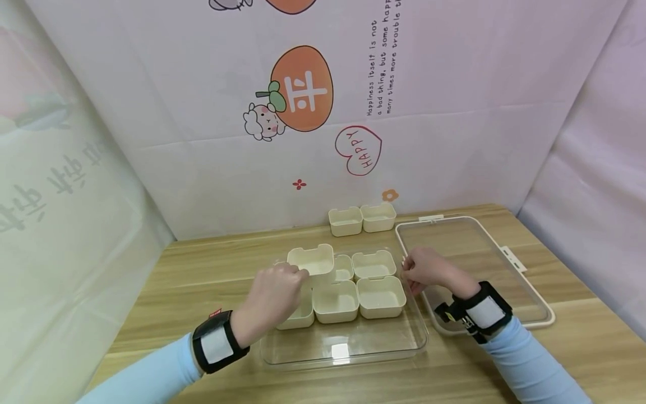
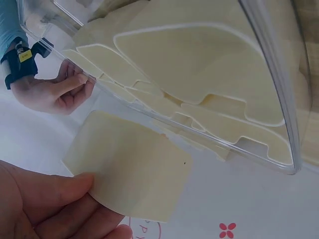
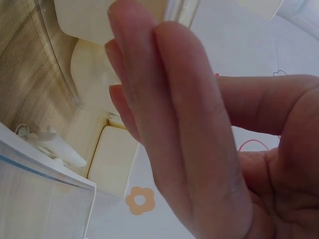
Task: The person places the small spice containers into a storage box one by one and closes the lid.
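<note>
My left hand [image 1: 275,294] pinches one wall of a small cream bin [image 1: 313,261]. That bin is raised over the left back part of a clear plastic box [image 1: 340,352]; in the left wrist view the raised bin [image 2: 132,167] has the thumb on its near side. Several matching cream bins [image 1: 335,303] stand in rows inside the box, some partly hidden behind the raised one. At the box's right side, my right hand [image 1: 429,268] grips the rim, fingers along the outside wall. Its fingers [image 3: 194,124] look nearly straight in the right wrist view.
Two more cream bins [image 1: 378,217] stand side by side at the table's back, near the printed cloth [image 1: 212,179]. Right of the box lies a clear lid [image 1: 476,241] with a white frame and latches. Everything stands on a wood-grain table [image 1: 166,286].
</note>
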`<state>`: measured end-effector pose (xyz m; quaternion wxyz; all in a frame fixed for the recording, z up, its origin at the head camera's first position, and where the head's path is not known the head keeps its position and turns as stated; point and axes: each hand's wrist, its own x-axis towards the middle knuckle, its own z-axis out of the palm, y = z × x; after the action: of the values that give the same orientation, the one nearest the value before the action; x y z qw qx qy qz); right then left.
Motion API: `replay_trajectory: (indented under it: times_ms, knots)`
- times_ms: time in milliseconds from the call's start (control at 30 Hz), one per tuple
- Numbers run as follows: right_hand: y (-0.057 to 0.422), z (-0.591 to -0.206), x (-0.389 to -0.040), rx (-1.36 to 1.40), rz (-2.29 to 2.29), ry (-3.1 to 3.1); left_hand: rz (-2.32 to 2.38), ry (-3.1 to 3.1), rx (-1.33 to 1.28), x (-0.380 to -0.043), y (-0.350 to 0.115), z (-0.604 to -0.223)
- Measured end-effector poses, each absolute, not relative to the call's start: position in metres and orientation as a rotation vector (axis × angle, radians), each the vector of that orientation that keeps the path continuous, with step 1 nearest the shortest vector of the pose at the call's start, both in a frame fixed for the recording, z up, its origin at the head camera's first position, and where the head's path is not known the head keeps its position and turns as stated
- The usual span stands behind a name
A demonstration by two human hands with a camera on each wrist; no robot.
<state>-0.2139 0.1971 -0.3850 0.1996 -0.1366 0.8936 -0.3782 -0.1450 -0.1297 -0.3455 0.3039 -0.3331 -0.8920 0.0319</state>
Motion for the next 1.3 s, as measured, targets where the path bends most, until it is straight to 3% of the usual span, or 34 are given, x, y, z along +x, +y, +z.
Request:
replay_trajectory:
  times_ms: [1300]
  knots:
    - [0.197, -0.38, -0.213, -0.384, -1.03, 2.496, -0.031, -2.269, -1.007, -0.082, -0.144, -0.359]
